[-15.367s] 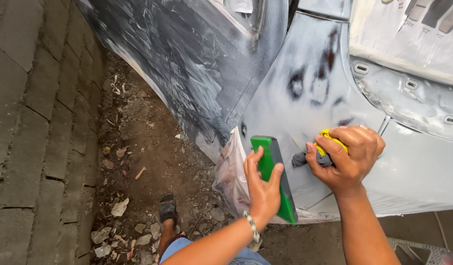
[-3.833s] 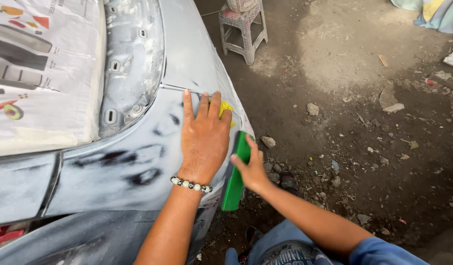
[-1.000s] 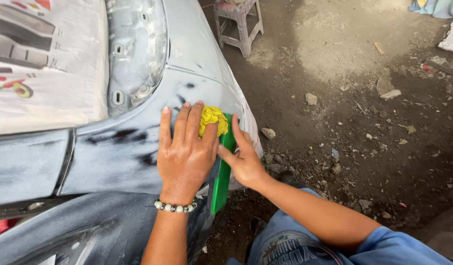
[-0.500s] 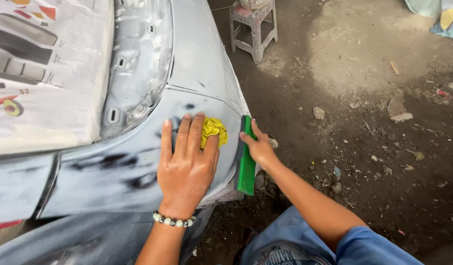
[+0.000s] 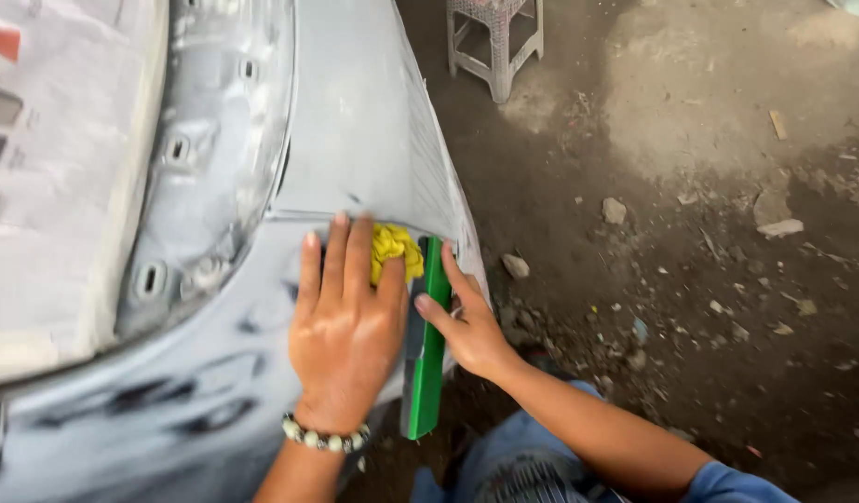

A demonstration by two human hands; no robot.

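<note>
My left hand (image 5: 347, 321) lay flat, pressing the yellow cloth (image 5: 393, 250) higher up the grey car panel (image 5: 355, 140) than before; my right hand (image 5: 466, 321) gripped the green block (image 5: 424, 359), now touching it.

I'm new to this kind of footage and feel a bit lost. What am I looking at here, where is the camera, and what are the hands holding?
There is no machine here, only a person's two bare hands. The single camera sits on that person's head and looks down, so both arms enter from the bottom of the picture. The left hand, with a beaded bracelet at its wrist, lies flat on a grey, sanded-looking car body panel and presses a crumpled yellow cloth or pad under its fingertips. The right hand grips a long green block on edge beside the panel's rim. To the left, paper masking covers part of the car. The dirt ground holds scattered stones, and a small plastic stool stands at the top.
</note>
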